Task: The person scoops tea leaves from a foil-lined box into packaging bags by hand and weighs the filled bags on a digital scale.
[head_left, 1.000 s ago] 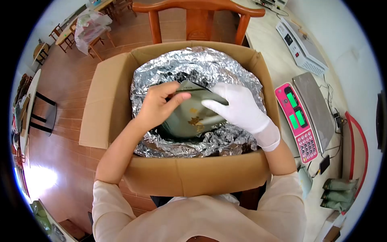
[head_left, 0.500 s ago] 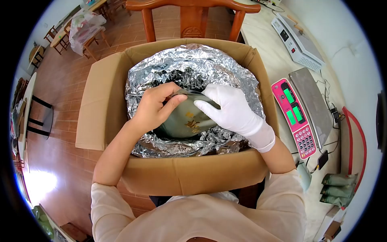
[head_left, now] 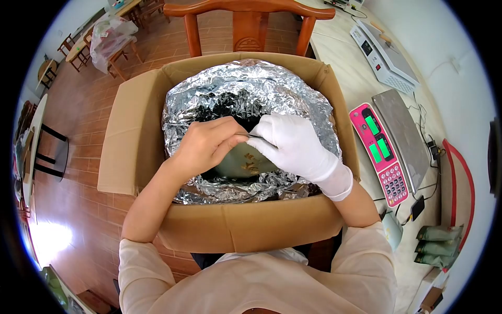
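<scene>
A green pouch (head_left: 241, 165) with gold markings hangs over the foil-lined opening of a cardboard box (head_left: 251, 226). My bare left hand (head_left: 212, 144) pinches the left part of its top edge between thumb and fingers. On the right part of the same edge, my right hand (head_left: 290, 144), in a white glove, is closed too. The edge lies as a thin, nearly flat line between my hands. Dark loose material (head_left: 230, 107) shows inside the crumpled silver foil (head_left: 196, 86) beyond the pouch.
A wooden chair (head_left: 251, 29) stands behind the box. On the right-hand table are a pink scale (head_left: 379, 154), a white device (head_left: 384, 57), a phone (head_left: 417, 208), cables and several green pouches (head_left: 439, 246). A box flap (head_left: 125, 131) sticks out left.
The pouch's top edge, slightly parted before, is now pressed nearly flat. My hands have come a little closer together and cover more of it, with the fingers drawn in.
</scene>
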A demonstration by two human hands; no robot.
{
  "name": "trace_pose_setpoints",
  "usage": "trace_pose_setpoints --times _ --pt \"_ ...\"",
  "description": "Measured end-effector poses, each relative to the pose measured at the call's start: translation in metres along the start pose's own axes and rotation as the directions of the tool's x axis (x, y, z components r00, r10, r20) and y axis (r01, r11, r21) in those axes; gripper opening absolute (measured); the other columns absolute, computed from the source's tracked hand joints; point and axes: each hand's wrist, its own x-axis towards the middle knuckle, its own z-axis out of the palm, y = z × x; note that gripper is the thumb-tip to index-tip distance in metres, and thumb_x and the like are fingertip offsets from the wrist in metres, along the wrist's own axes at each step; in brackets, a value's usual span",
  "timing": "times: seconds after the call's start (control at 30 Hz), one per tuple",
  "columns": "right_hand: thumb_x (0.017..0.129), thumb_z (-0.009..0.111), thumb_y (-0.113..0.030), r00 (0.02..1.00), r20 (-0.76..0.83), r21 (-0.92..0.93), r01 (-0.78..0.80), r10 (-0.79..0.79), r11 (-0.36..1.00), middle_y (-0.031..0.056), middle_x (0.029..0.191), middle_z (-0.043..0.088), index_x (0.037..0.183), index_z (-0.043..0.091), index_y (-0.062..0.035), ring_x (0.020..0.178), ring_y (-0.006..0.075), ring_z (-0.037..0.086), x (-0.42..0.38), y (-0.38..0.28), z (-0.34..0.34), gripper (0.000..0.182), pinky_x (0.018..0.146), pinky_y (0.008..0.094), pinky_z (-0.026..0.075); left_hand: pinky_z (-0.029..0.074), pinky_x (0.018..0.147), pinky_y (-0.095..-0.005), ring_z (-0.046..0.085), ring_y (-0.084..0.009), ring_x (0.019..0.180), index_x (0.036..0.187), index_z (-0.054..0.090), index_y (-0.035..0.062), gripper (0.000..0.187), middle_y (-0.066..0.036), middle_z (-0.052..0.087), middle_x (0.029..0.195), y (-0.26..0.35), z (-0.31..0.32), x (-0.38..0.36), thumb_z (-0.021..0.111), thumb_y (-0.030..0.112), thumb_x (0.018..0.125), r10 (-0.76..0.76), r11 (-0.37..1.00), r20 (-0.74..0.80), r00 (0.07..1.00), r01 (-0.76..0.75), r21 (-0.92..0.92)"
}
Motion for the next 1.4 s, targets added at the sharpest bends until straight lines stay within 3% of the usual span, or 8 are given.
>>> trace_pose_setpoints --times 0.27,0.47,0.6,0.87,0.93,1.1,1.27,1.4 --pt "0.08 0.061 -0.025 1.0 -0.015 -0.022 0.024 -0.024 0.999 0.0067 0.065 0.053 0.07 0.058 -0.0086 0.062 0.0258 0.057 -0.006 0.006 0.004 0.019 0.056 0.0355 0.046 0.047 0.058 -0.0314 0.059 -0.0265 0.065 0.084 0.062 0.0043 0.006 -0.009 0.06 0.076 -0.005 -0.012 0.004 0.063 0.01 0.082 -0.04 0.999 -0.043 0.998 0.041 0.028" --pt "0.081 0.059 -0.028 0.979 0.204 -0.256 0.073 -0.02 0.964 0.0061 0.068 0.056 0.075 0.06 -0.0086 0.065 0.0261 0.059 -0.009 0.002 0.02 0.02 0.058 0.0352 0.047 0.048 0.058 -0.032 0.06 -0.0245 0.067 0.076 0.063 0.0045 0.008 -0.006 0.061 0.075 0.002 -0.009 0.002 0.066 0.012 0.078 0.042 0.978 0.198 0.979 -0.08 0.191" --pt "0.082 0.059 -0.032 0.984 0.167 -0.074 -0.056 0.067 0.996 0.0058 0.07 0.059 0.079 0.063 -0.0105 0.066 0.0261 0.061 -0.01 0.013 0.014 0.022 0.057 0.0355 0.048 0.046 0.053 -0.033 0.059 -0.0229 0.065 0.077 0.061 0.009 0.005 -0.003 0.057 0.073 -0.008 -0.013 0.002 0.061 0.013 0.08 0.085 0.959 0.114 0.99 -0.112 0.26" --pt "0.08 0.062 -0.023 0.991 0.13 -0.125 0.052 -0.036 0.991 0.0072 0.062 0.052 0.066 0.057 -0.01 0.057 0.0262 0.057 -0.016 0.007 0.031 0.02 0.052 0.0359 0.046 0.046 0.053 -0.0336 0.059 -0.0225 0.065 0.074 0.058 0.0085 0.01 -0.004 0.054 0.071 0.0 -0.011 -0.001 0.064 0.015 0.078 0.03 0.914 0.256 0.966 -0.13 0.384" --pt "0.079 0.062 -0.024 0.987 0.16 -0.239 0.066 -0.027 0.969 0.007 0.061 0.05 0.064 0.055 -0.0098 0.057 0.0258 0.057 -0.015 0.003 0.036 0.022 0.054 0.0357 0.047 0.046 0.054 -0.0337 0.059 -0.0216 0.065 0.074 0.058 0.0086 0.01 -0.004 0.053 0.069 -0.006 -0.002 -0.003 0.062 0.016 0.079 0.098 0.917 0.239 0.966 -0.181 0.356" --pt "0.077 0.065 -0.034 0.99 0.091 -0.148 -0.092 0.106 0.985 0.0042 0.069 0.057 0.07 0.062 -0.013 0.06 0.0239 0.059 -0.011 0.013 0.013 0.022 0.053 0.0345 0.047 0.047 0.055 -0.0339 0.06 -0.0229 0.066 0.077 0.061 0.008 0.004 -0.004 0.057 0.072 -0.014 -0.01 -0.003 0.061 0.011 0.078 0.041 0.904 0.171 0.984 -0.11 0.413" --pt "0.076 0.065 -0.03 0.999 0.027 -0.238 -0.024 0.031 0.971 0.004 0.065 0.053 0.065 0.058 -0.0113 0.057 0.0235 0.057 -0.011 0.011 0.008 0.023 0.05 0.0344 0.046 0.048 0.057 -0.033 0.061 -0.0243 0.067 0.082 0.064 0.0076 0.006 -0.004 0.061 0.076 -0.009 -0.019 0.001 0.063 0.011 0.077 -0.02 0.922 0.095 0.995 -0.018 0.387" --pt "0.074 0.066 -0.026 1.0 0.006 -0.298 0.031 -0.03 0.954 0.0042 0.061 0.05 0.059 0.055 -0.0104 0.054 0.0226 0.056 -0.01 -0.002 0.018 0.025 0.049 0.0328 0.045 0.047 0.053 -0.0326 0.061 -0.0205 0.066 0.081 0.064 0.0113 0.006 -0.002 0.062 0.075 -0.009 -0.002 0.0 0.059 0.015 0.08 0.094 0.922 0.188 0.978 -0.157 0.354"
